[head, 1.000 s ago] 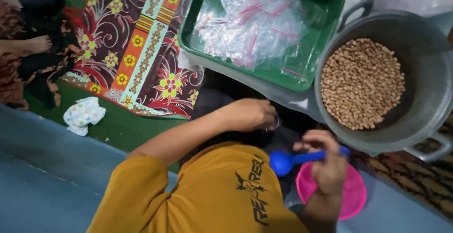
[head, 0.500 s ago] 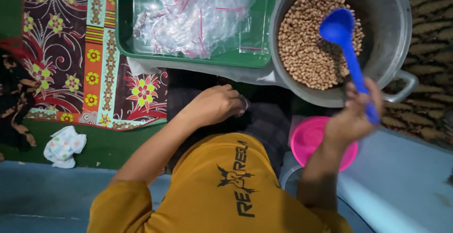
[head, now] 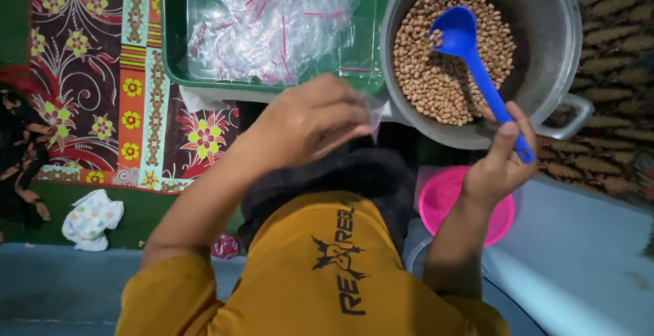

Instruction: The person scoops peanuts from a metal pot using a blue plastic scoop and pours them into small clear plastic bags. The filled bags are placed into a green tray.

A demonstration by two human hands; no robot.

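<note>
Gripping the handle end of a blue plastic spoon (head: 477,64), the right hand (head: 501,162) is closed around it, thumb up along the shaft. Spoon's bowl lies beyond the hand, resting on the peanuts (head: 443,70) inside a big grey metal pot (head: 545,36), a few nuts in the scoop. Left hand (head: 310,121) is curled shut, fingers pinching a small clear plastic bag (head: 376,115) that sticks out on its pot side, just short of the pot's rim. Beyond the left hand: a green tray (head: 174,36) heaped with clear plastic bags (head: 272,19) with red strips. Below the right hand, toward the body, a pink round lid or dish (head: 443,196), partly hidden by the wrist. Patterned floral mat (head: 102,91) lies out past the left forearm; a crumpled white cloth (head: 92,220) near that elbow. Wearer's orange shirt (head: 306,281) fills the near view.
</note>
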